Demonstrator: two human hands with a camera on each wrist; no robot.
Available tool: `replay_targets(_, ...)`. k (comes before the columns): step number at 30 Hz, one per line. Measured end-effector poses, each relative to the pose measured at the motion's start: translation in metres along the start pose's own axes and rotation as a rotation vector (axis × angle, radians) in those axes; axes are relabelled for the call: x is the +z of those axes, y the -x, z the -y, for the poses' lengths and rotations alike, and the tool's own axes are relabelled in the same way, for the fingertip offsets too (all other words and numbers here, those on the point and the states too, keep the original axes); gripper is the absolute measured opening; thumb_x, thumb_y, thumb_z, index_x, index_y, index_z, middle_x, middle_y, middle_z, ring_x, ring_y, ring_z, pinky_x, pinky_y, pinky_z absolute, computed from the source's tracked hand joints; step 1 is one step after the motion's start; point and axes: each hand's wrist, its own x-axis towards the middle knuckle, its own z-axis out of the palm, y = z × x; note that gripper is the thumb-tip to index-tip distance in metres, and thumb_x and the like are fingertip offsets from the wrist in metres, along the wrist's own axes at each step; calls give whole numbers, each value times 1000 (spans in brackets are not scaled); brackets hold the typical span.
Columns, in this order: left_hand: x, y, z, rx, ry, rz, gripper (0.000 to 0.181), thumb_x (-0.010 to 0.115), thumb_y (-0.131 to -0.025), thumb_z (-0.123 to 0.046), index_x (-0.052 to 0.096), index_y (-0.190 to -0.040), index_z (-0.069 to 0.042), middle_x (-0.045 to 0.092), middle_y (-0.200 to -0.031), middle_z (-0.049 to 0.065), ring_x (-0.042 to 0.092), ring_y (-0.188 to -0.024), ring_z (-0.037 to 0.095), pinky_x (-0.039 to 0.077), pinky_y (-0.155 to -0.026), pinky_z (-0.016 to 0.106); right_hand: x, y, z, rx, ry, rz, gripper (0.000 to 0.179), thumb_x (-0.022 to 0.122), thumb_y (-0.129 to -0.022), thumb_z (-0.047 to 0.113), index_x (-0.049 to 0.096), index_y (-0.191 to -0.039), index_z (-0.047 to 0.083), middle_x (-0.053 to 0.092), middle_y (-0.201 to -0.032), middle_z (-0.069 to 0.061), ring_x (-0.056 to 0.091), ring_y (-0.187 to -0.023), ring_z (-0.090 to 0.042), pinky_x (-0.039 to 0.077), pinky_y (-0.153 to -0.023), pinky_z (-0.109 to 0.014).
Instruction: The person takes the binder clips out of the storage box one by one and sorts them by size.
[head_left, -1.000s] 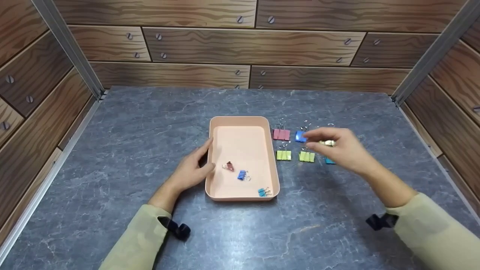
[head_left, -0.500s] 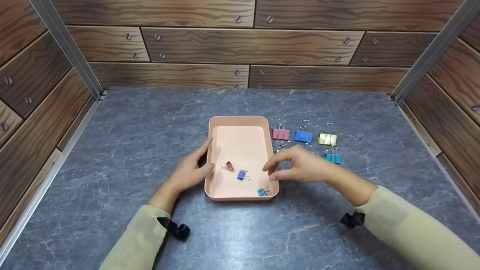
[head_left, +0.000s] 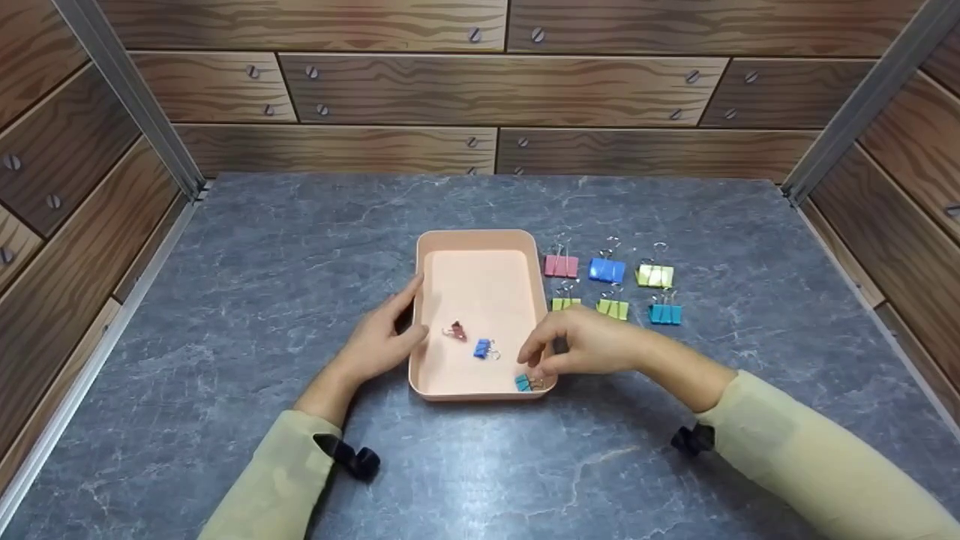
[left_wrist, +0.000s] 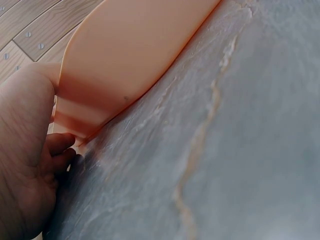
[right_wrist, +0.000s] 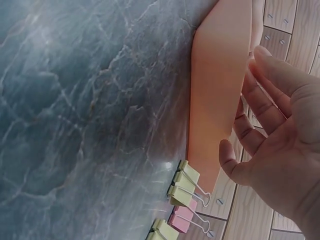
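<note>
A peach tray [head_left: 480, 241] stands on the table with three small binder clips inside: a dark red binder clip [head_left: 458, 331], a blue binder clip [head_left: 482, 348] and a teal binder clip [head_left: 523, 383]. My left hand [head_left: 381, 337] holds the tray's left side, thumb over the rim and fingers along the outer wall [left_wrist: 125, 55]. Over the tray's near right corner is my right hand [head_left: 585, 343], fingertips just above the teal clip. Its fingers are loosely bent; no clip shows between thumb and fingers. In the right wrist view the tray wall partly hides its fingertips.
Right of the tray, larger binder clips stand in two rows: pink [head_left: 561, 266], blue [head_left: 607, 270] and yellow-green [head_left: 655, 276] behind, two yellow-green [head_left: 613, 308] and one teal [head_left: 665, 313] in front. Wood-patterned walls [head_left: 480, 90] enclose the grey table [head_left: 300, 225].
My right hand has moved left and nearer from the larger clips to the tray's near right corner, lowering to the teal clip. The left hand and the clips in the tray stay put.
</note>
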Motion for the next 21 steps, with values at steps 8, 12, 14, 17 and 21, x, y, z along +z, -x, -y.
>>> replay_targets(8, 0, 0, 0, -11, -6, 2, 80, 66, -95, -25, 33, -169, -23, 44, -163, 18, 43, -149, 35, 34, -123, 50, 1, -2, -2, -17, 33, 38, 18, 86, -91, 16, 84, -108, 9, 78, -98, 2, 69, -87, -8, 60, -79, -45)
replay_targets(12, 0, -1, 0, -12, -9, 5, 80, 66, -95, -25, 33, -169, -23, 45, -163, 19, 43, -149, 35, 34, -123, 50, 0, -2, -3, -15, 66, 57, 18, 86, -91, 18, 85, -108, 12, 77, -98, 5, 68, -91, -12, 58, -82, -44)
replay_targets(14, 0, 0, 0, -13, -12, 6, 80, 65, -95, -26, 33, -169, -23, 44, -163, 18, 43, -149, 35, 34, -123, 50, 1, -3, -3, -15, 92, 67, 18, 86, -91, 20, 85, -108, 13, 77, -97, 7, 67, -92, -13, 57, -83, -42)
replay_targets(17, 0, 0, 0, -10, -10, 5, 80, 65, -95, -26, 33, -168, -22, 44, -164, 18, 43, -150, 35, 33, -124, 49, 1, -3, -4, -13, 128, 81, 19, 86, -91, 24, 85, -109, 17, 76, -96, 10, 65, -92, -14, 54, -83, -38)
replay_targets(21, 1, 0, 1, -6, -2, 2, 80, 65, -95, -25, 33, -168, -21, 43, -165, 17, 42, -150, 34, 33, -124, 50, 2, -4, -3, 5, 148, 99, 20, 86, -91, 26, 85, -110, 19, 74, -94, 14, 63, -91, -15, 50, -82, -33)
